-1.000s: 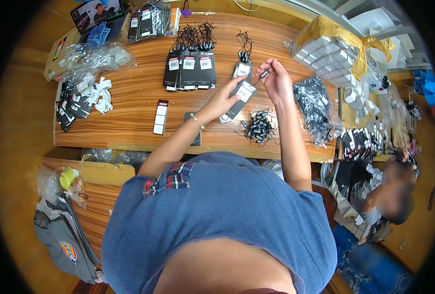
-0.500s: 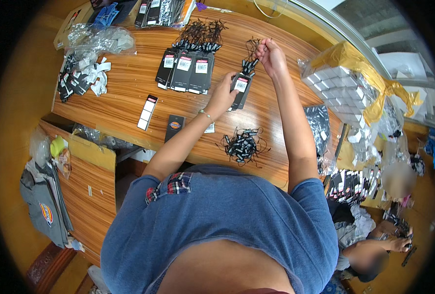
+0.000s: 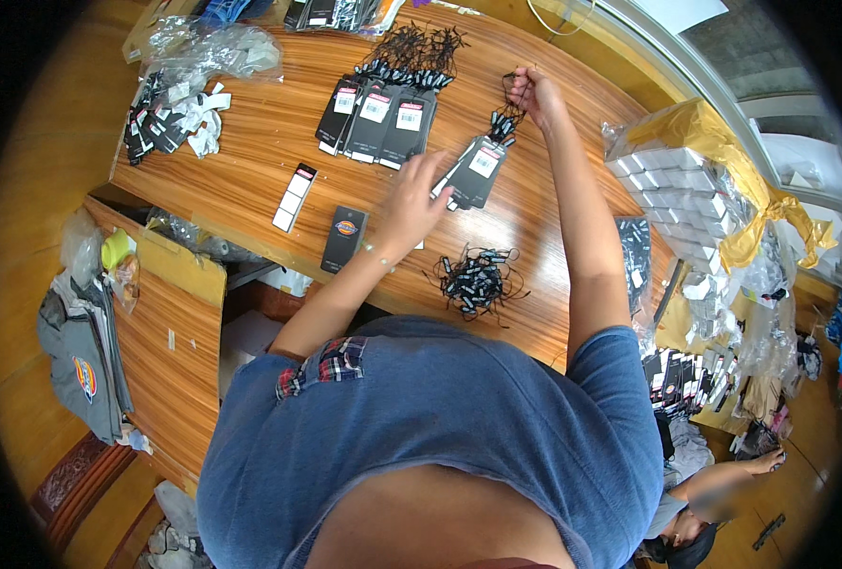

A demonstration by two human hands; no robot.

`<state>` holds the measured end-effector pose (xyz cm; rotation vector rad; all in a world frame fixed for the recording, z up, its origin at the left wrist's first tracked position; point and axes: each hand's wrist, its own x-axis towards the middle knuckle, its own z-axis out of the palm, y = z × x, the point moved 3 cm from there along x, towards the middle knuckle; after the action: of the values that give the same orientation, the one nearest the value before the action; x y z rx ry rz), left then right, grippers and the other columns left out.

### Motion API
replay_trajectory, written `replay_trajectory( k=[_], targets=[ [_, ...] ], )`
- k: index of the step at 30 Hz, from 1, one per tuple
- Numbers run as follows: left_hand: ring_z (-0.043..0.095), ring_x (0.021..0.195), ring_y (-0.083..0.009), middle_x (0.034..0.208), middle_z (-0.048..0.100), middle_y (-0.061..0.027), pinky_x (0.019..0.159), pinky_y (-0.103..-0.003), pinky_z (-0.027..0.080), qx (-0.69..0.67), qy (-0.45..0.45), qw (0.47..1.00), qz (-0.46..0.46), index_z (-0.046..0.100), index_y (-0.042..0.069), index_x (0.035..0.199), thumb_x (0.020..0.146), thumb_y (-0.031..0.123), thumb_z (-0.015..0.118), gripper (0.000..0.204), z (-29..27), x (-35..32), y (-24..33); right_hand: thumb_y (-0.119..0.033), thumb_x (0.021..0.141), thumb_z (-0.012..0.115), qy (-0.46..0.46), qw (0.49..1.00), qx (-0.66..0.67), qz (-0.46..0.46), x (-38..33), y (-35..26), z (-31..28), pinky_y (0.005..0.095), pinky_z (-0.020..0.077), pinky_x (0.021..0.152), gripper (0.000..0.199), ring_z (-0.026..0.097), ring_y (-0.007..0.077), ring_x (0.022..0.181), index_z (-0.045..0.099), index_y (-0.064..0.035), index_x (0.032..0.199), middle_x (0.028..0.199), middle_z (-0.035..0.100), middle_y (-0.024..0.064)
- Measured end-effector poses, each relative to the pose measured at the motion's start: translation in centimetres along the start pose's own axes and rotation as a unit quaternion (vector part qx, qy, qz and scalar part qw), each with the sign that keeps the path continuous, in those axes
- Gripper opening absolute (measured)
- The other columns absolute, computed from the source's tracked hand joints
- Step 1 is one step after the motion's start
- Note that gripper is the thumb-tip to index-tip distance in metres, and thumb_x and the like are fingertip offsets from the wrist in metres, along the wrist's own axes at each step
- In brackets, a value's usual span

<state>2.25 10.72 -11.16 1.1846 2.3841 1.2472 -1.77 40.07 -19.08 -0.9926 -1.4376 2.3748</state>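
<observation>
My right hand is pinched on the black string loops of a small bunch of black hang tags. The bunch rests slightly fanned on the table, with a white barcode label facing up. Beside its left edge is my left hand, blurred, its fingers spread and apparently holding nothing. Three neat stacks of similar strung tags lie just beyond that hand. Near me sits a tangled heap of black strings with small plastic seals. A single black tag lies by my left wrist.
A white-panelled label strip lies on the wood-grain table. Loose tags and clear plastic bags fill the far left. Boxes wrapped in yellow-brown plastic stand at the right. Another person works at the lower right.
My left hand has let go of the tag bunch and moved off to its left. The tags have fanned out. My right hand keeps its pinch on the strings; the whole view has shifted slightly.
</observation>
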Motion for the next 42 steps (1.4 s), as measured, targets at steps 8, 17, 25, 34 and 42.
replay_trajectory(
  k=[8, 17, 25, 34, 42],
  targets=[
    [0.049, 0.07, -0.0175, 0.092, 0.057, -0.0061, 0.067, -0.031, 0.044, -0.003, 0.062, 0.992, -0.111, 0.051, 0.006, 0.112, 0.074, 0.008, 0.064, 0.04, -8.7, -6.2, -5.9, -0.015, 0.086, 0.045, 0.101, 0.985, -0.123, -0.065, 2.9, 0.2, -1.9, 0.0277, 0.0462, 0.06, 0.019, 0.056, 0.0168, 0.066, 0.053, 0.0012, 0.094, 0.078, 0.06, 0.0093],
    [0.045, 0.104, -0.0252, 0.108, 0.054, -0.0079, 0.091, -0.036, 0.036, 0.135, -0.185, 0.972, 0.05, 0.054, 0.011, 0.113, 0.058, 0.032, 0.076, 0.063, -12.5, -7.3, -10.3, -0.012, 0.077, 0.055, -0.026, 0.839, -0.464, -0.284, -14.9, 2.0, 8.6, 0.0365, 0.0471, 0.065, 0.024, 0.06, 0.0246, 0.071, 0.059, -0.0062, 0.1, 0.078, 0.061, 0.0143],
    [0.043, 0.105, -0.0258, 0.109, 0.052, -0.0053, 0.091, -0.038, 0.034, 0.141, -0.199, 0.962, 0.123, 0.055, 0.015, 0.113, 0.055, 0.035, 0.076, 0.065, -12.1, -6.8, -11.6, -0.012, 0.06, 0.074, 0.039, 0.79, -0.579, -0.198, -25.5, 14.3, 13.1, 0.0387, 0.0445, 0.075, 0.044, 0.051, 0.0332, 0.097, 0.053, -0.0032, 0.097, 0.101, 0.05, 0.0153],
    [0.041, 0.108, -0.0278, 0.114, 0.047, -0.0074, 0.093, -0.039, 0.033, 0.137, -0.178, 0.962, 0.153, 0.054, 0.01, 0.112, 0.056, 0.03, 0.077, 0.063, -12.3, -6.4, -11.9, -0.006, 0.07, 0.065, 0.177, 0.867, -0.443, -0.142, -26.2, 15.2, 13.1, 0.039, 0.0452, 0.064, 0.02, 0.059, 0.032, 0.072, 0.053, -0.0042, 0.087, 0.075, 0.061, 0.0148],
    [0.042, 0.106, -0.0273, 0.108, 0.05, -0.0086, 0.092, -0.038, 0.035, 0.102, -0.197, 0.956, 0.193, 0.054, 0.007, 0.11, 0.053, 0.028, 0.078, 0.065, -12.5, -6.0, -11.2, -0.01, 0.067, 0.068, 0.275, 0.751, -0.544, -0.254, -27.1, 15.3, 13.5, 0.0412, 0.0436, 0.068, 0.022, 0.054, 0.0318, 0.078, 0.058, -0.0023, 0.084, 0.073, 0.059, 0.0134]
  ],
)
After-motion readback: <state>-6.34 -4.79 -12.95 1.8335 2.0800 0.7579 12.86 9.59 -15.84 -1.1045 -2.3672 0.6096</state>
